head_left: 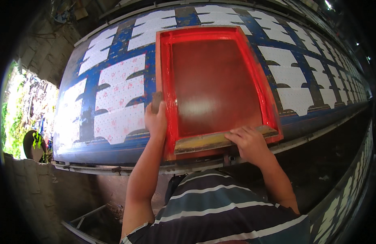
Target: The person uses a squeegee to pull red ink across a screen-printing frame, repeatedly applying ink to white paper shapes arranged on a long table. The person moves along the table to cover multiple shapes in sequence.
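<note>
A screen printing frame (216,81) with red ink along its inner borders lies on the long table in front of me. My left hand (156,118) is closed around a dark handle (156,102) at the frame's left side. With my right hand (247,140) I grip the top of a squeegee (204,143), a wide yellowish wooden bar lying across the frame's near end. White fabric pieces (118,97) with small red prints lie flat left of the frame. Paler cut fabric pieces (289,77) lie to its right. Whatever is under the frame is hidden.
The blue, worn table (151,77) runs away to the right, with rows of white fabric pieces on it. A metal rail (127,170) follows its near edge. Another table with white pieces (338,203) is at the lower right. Bright foliage (17,114) shows through an opening at left.
</note>
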{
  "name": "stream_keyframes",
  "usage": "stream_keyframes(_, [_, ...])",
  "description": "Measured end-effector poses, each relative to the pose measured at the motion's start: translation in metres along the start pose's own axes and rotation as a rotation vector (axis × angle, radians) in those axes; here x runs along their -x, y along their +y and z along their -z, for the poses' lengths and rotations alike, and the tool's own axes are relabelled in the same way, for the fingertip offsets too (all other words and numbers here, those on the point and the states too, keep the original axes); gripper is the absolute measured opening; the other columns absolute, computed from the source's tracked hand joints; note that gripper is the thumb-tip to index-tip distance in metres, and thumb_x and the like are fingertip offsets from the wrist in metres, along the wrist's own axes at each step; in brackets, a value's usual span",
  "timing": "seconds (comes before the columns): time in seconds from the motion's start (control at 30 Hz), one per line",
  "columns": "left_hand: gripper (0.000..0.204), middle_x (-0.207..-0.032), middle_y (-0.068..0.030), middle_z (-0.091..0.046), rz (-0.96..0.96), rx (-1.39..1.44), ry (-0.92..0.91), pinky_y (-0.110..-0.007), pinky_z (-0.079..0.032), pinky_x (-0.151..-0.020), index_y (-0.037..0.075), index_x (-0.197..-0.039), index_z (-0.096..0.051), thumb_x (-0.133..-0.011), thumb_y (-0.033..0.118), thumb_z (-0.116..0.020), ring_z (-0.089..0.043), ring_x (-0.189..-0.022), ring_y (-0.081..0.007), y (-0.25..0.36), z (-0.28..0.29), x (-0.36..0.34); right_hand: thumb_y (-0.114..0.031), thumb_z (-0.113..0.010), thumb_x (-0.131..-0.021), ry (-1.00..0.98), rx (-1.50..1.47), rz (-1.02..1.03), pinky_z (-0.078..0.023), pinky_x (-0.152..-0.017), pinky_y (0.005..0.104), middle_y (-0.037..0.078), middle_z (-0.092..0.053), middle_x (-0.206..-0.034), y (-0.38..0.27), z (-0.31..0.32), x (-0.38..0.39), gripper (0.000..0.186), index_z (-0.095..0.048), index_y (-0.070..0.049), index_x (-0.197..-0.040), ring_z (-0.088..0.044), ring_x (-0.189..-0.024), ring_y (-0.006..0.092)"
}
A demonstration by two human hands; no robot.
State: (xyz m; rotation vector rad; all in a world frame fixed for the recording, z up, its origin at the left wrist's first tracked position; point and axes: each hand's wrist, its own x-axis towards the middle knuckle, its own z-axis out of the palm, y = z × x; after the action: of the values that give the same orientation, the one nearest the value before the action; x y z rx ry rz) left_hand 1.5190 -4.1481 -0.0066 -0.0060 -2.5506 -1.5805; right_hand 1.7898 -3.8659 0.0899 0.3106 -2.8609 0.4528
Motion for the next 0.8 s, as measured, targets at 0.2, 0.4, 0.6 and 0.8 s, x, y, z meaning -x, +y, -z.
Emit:
stream_keyframes(0.2, [0.062, -0.144, -0.0317, -0.072, -0.141, 0.038, 0.131, -0.047, -0.051, -0.117, -0.01, -0.148, -0.066, -0.117, 0.042, -0.06, -0.069, -0.135, -0.0418, -0.016, -0.014, -0.004, -0.005, -0.072, -0.088, -0.189, 0.049, -0.121, -0.061, -0.097, 0.0531, 0.014, -0.079, -0.114, 0.002, -0.004, -0.03, 0.04, -0.081, -0.013, -0.126, -0.076, -0.113, 0.0378])
stream_keyframes(0.4, [0.074, -0.15, -0.0355, -0.066, -0.101, 0.098, 0.023, -0.053, -0.047, -0.122, -0.011, -0.151, -0.064, -0.118, 0.054, -0.05, -0.062, -0.141, -0.049, -0.018, -0.011, -0.009, -0.001, -0.07, -0.089, -0.209, 0.014, -0.1, -0.061, -0.098, 0.053, 0.013, -0.08, -0.12, -0.005, -0.015, -0.034, 0.041, -0.082, -0.013, -0.126, -0.076, -0.117, 0.0384])
stream_keyframes(0.6, [0.066, -0.148, -0.0305, -0.068, -0.201, 0.067, 0.169, -0.051, -0.046, -0.123, -0.008, -0.148, -0.067, -0.121, 0.049, -0.047, -0.06, -0.143, -0.0471, -0.009, -0.016, -0.001, -0.003, -0.07, -0.085, -0.289, 0.072, -0.201, -0.063, -0.093, 0.0535, 0.012, -0.083, -0.109, -0.019, 0.003, -0.042, 0.043, -0.085, -0.017, -0.122, -0.078, -0.108, 0.0386])
stream_keyframes(0.8, [0.066, -0.152, -0.0296, -0.063, -0.177, 0.117, 0.083, -0.052, -0.045, -0.124, -0.009, -0.151, -0.064, -0.121, 0.048, -0.049, -0.058, -0.144, -0.0462, -0.011, -0.013, -0.003, 0.003, -0.071, -0.082, -0.274, 0.099, -0.197, -0.062, -0.093, 0.0509, 0.012, -0.082, -0.114, -0.034, -0.005, -0.026, 0.046, -0.085, -0.014, -0.123, -0.078, -0.11, 0.037])
